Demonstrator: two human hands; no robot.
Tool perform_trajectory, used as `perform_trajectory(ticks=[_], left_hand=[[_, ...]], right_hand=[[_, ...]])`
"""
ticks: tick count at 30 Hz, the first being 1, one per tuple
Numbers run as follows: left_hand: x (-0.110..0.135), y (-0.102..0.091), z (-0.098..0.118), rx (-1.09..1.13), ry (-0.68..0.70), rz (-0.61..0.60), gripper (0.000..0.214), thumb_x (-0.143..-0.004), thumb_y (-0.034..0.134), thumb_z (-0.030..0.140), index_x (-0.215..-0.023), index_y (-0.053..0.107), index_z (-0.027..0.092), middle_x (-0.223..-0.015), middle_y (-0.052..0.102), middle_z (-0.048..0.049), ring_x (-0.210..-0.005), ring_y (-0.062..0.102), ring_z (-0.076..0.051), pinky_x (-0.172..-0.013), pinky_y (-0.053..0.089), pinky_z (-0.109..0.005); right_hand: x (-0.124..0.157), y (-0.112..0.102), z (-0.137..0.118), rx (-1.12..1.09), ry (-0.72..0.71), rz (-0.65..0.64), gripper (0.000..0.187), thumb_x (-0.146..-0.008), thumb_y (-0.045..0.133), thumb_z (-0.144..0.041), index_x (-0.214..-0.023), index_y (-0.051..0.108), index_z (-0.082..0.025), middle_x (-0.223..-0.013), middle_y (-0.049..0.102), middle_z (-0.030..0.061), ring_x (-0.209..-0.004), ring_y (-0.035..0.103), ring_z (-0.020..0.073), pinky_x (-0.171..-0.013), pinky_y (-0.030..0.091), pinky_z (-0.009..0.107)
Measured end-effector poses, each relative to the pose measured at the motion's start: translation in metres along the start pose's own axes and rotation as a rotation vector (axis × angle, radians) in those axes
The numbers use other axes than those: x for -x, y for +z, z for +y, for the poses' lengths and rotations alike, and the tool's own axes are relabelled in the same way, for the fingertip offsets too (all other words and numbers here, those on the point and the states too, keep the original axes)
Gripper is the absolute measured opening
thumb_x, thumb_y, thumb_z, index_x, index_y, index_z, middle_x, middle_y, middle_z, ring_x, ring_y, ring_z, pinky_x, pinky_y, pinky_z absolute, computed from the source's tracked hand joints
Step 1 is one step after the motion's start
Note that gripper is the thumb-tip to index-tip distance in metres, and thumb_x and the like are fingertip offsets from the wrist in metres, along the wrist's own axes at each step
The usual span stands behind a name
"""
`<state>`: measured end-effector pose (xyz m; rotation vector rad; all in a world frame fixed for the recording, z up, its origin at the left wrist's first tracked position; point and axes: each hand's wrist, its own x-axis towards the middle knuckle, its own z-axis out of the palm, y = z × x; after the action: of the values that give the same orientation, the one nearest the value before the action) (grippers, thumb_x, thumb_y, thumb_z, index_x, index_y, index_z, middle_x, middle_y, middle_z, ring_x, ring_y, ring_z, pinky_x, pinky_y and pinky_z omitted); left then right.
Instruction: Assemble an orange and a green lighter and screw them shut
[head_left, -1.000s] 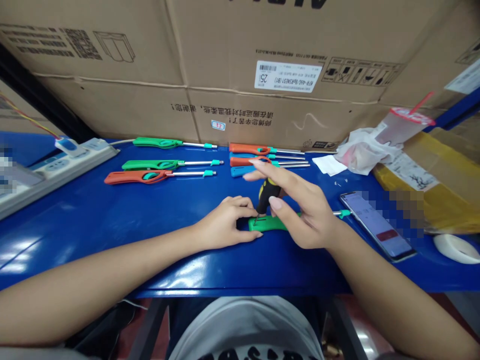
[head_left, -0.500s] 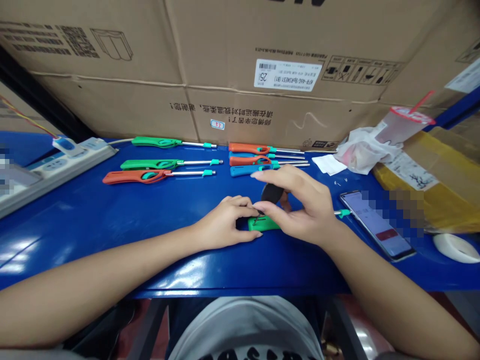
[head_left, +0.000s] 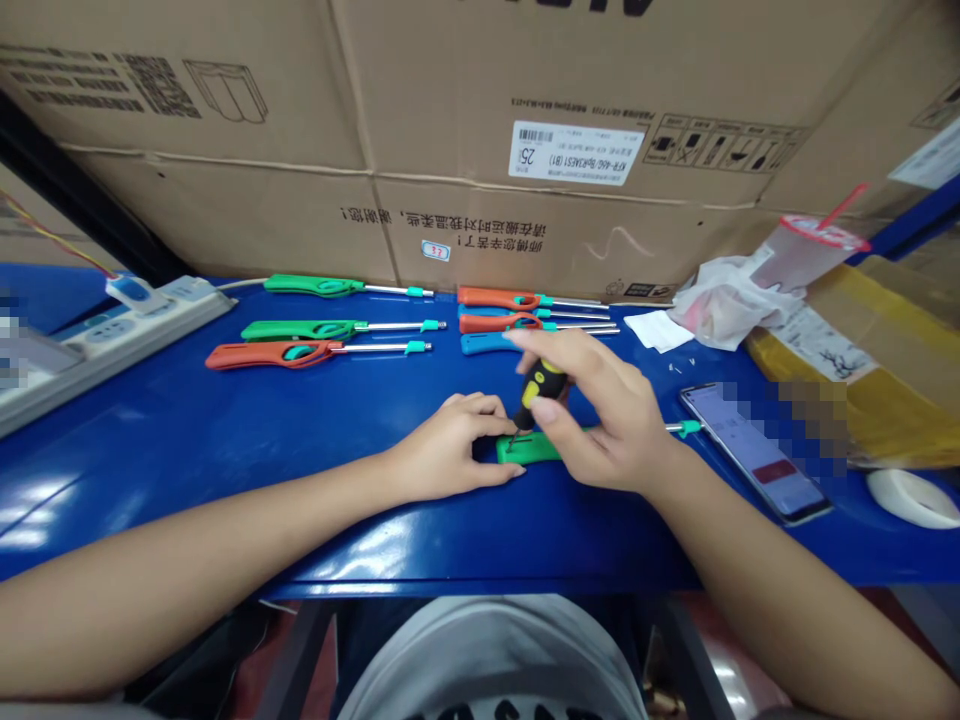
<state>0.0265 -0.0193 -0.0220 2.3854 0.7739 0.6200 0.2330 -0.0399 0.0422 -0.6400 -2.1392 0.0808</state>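
Note:
A green long-necked lighter (head_left: 536, 449) lies flat on the blue table, its metal nozzle and turquoise tip (head_left: 685, 427) showing past my right wrist. My left hand (head_left: 457, 445) pinches the left end of its handle between thumb and fingers. In my right hand (head_left: 604, 405) is a short screwdriver (head_left: 541, 385) with a black and yellow grip. The screwdriver stands nearly upright, its tip at the left end of the green handle. My right hand hides the middle of the lighter.
Left of centre lie two green lighters (head_left: 304, 328) and an orange one (head_left: 274, 354). Further orange (head_left: 491, 298) and blue lighters (head_left: 480, 343) lie behind my hands. At right are a phone (head_left: 750, 450), a tape roll (head_left: 911, 497) and a drink cup (head_left: 810, 255). A power strip (head_left: 105, 340) sits left; cardboard boxes (head_left: 262, 200) stand behind.
The screwdriver has turned in my right hand, so the yellow on its grip now shows. My right fingers have shifted slightly. The left hand still holds the lighter in place.

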Motion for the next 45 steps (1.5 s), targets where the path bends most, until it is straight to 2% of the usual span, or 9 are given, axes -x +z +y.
perform_trajectory(ticks=[7, 12, 17, 21, 26, 31, 36, 41, 45], left_hand=[[-0.0002, 0.0004, -0.0001, 0.001, -0.007, 0.015, 0.026, -0.086, 0.078, 0.038, -0.107, 0.076, 0.022, -0.098, 0.068, -0.0031, -0.095, 0.064, -0.023, -0.091, 0.045, -0.039], [-0.0003, 0.0001, -0.0003, 0.013, -0.007, -0.006, 0.03, -0.087, 0.078, 0.039, -0.112, 0.075, 0.023, -0.107, 0.07, -0.0046, -0.103, 0.065, -0.025, -0.096, 0.043, -0.041], [-0.0002, -0.0006, 0.0002, 0.014, -0.02, -0.009, 0.029, -0.087, 0.077, 0.038, -0.11, 0.076, 0.021, -0.102, 0.07, -0.0051, -0.099, 0.064, -0.024, -0.094, 0.044, -0.041], [0.0002, 0.0001, -0.0003, 0.005, -0.009, -0.009, 0.033, -0.087, 0.077, 0.04, -0.116, 0.075, 0.025, -0.104, 0.07, -0.0042, -0.1, 0.064, -0.024, -0.094, 0.044, -0.04], [-0.0001, 0.0002, 0.0001, 0.006, -0.023, -0.009, 0.03, -0.086, 0.078, 0.039, -0.111, 0.076, 0.022, -0.1, 0.07, -0.0041, -0.099, 0.063, -0.024, -0.096, 0.044, -0.04], [-0.0001, -0.0006, 0.0008, 0.012, -0.014, -0.01, 0.033, -0.087, 0.078, 0.038, -0.116, 0.075, 0.023, -0.106, 0.069, -0.0047, -0.101, 0.064, -0.024, -0.095, 0.043, -0.04], [-0.0008, -0.0009, 0.0023, 0.01, -0.029, -0.02, 0.029, -0.086, 0.078, 0.037, -0.11, 0.076, 0.021, -0.102, 0.069, -0.0047, -0.1, 0.063, -0.023, -0.095, 0.043, -0.04], [-0.0008, -0.0018, 0.0015, 0.01, -0.012, -0.009, 0.033, -0.087, 0.077, 0.039, -0.115, 0.075, 0.023, -0.103, 0.069, -0.0044, -0.099, 0.064, -0.023, -0.094, 0.044, -0.039], [-0.0002, -0.0005, 0.0006, 0.0, -0.019, -0.012, 0.033, -0.086, 0.078, 0.039, -0.114, 0.076, 0.022, -0.105, 0.07, -0.0051, -0.101, 0.064, -0.024, -0.095, 0.044, -0.04]], right_hand=[[-0.0001, -0.0019, -0.0006, 0.091, -0.014, 0.032, 0.038, -0.095, 0.067, -0.034, -0.132, 0.061, -0.026, -0.109, 0.076, 0.0077, -0.093, 0.074, 0.0236, -0.079, 0.063, 0.035], [-0.0003, -0.0038, -0.0017, -0.039, 0.05, -0.043, 0.053, -0.101, 0.047, -0.02, -0.154, 0.042, -0.022, -0.138, 0.065, 0.0113, -0.116, 0.069, 0.0231, -0.093, 0.061, 0.037], [-0.0005, -0.0033, -0.0004, 0.091, 0.011, -0.001, 0.046, -0.094, 0.068, -0.028, -0.138, 0.059, -0.022, -0.12, 0.074, 0.0106, -0.102, 0.072, 0.0243, -0.083, 0.062, 0.035], [0.0005, -0.0046, -0.0006, -0.012, 0.06, -0.076, 0.059, -0.1, 0.049, -0.019, -0.157, 0.036, -0.023, -0.141, 0.064, 0.0123, -0.118, 0.068, 0.0238, -0.089, 0.061, 0.036], [-0.0002, -0.0041, -0.0004, 0.134, 0.026, -0.011, 0.041, -0.095, 0.067, -0.027, -0.134, 0.058, -0.024, -0.122, 0.074, 0.0081, -0.099, 0.073, 0.022, -0.082, 0.062, 0.033], [-0.0003, -0.0055, -0.0024, 0.07, 0.071, -0.105, 0.053, -0.1, 0.048, -0.02, -0.153, 0.039, -0.019, -0.136, 0.066, 0.0117, -0.116, 0.068, 0.0217, -0.087, 0.06, 0.032], [0.0014, -0.0043, -0.0011, 0.202, 0.003, -0.001, 0.036, -0.094, 0.068, -0.03, -0.129, 0.059, -0.023, -0.113, 0.076, 0.0071, -0.09, 0.075, 0.0194, -0.076, 0.06, 0.028], [-0.0002, -0.0082, -0.0019, 0.085, 0.043, -0.096, 0.051, -0.099, 0.049, -0.02, -0.15, 0.042, -0.02, -0.133, 0.069, 0.0105, -0.11, 0.071, 0.0208, -0.085, 0.06, 0.032], [0.0005, -0.0083, -0.0012, 0.198, 0.005, -0.044, 0.044, -0.096, 0.062, -0.024, -0.139, 0.053, -0.022, -0.124, 0.074, 0.0082, -0.087, 0.075, 0.0181, -0.075, 0.06, 0.03]])
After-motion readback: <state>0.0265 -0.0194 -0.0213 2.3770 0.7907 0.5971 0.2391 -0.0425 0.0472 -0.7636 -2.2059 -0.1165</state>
